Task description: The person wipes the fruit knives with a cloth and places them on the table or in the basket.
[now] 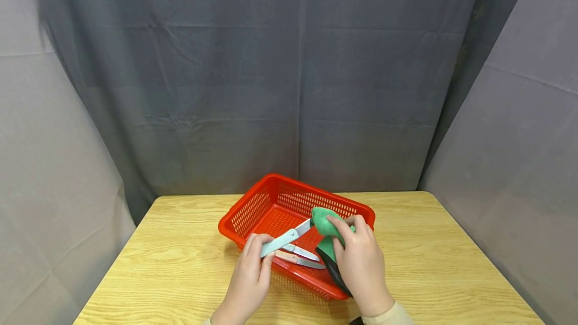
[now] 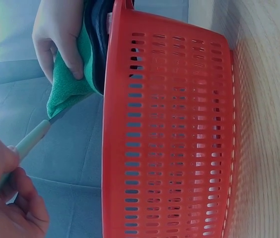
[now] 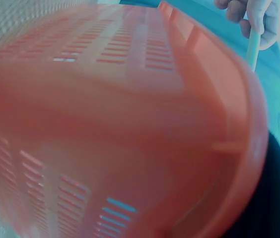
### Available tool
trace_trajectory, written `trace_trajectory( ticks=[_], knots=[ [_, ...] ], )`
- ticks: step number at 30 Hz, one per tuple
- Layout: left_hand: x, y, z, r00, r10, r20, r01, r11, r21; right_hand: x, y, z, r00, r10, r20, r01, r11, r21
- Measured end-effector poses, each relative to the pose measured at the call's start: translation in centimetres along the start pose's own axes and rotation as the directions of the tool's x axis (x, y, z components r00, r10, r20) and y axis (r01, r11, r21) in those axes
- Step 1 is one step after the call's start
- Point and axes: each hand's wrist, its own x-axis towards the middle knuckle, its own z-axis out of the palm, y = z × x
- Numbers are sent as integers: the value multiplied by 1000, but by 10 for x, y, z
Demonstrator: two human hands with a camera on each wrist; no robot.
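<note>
My left hand (image 1: 250, 276) grips a knife by its pale mint handle (image 1: 281, 241), above the near left side of a red plastic basket (image 1: 275, 218). The blade slants up to the right, its tip covered by a green cloth (image 1: 326, 222) with a black part. My right hand (image 1: 361, 267) pinches this cloth over the blade end; part of it hangs down over the basket's right side. Inside the basket lie a second knife (image 1: 303, 252) with a light handle and a pink-handled knife (image 1: 287, 257). In the left wrist view, the cloth (image 2: 70, 89) meets the blade beside the basket.
The basket stands at an angle on a light wooden table (image 1: 180, 260). Grey curtain cloth (image 1: 226, 89) hangs behind the table and lighter cloth along both sides. A small black object (image 1: 356, 321) shows by the right sleeve at the bottom edge.
</note>
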Motion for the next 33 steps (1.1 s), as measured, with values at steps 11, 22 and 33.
trace_trajectory(
  ticks=[11, 22, 33],
  knots=[
    [0, 1, -1, 997, -59, 49, 60, 998, -18, 1, 6, -1, 997, 57, 42, -57, 998, -12],
    [1, 1, -2, 991, -120, 64, 120, 993, 2, 1, 7, -6, 999, 15, -40, -15, 1000, 13],
    [1, -1, -2, 988, -146, 50, 145, 989, 12, 0, 7, -11, 999, -6, -54, 7, 1000, 22]
  ],
)
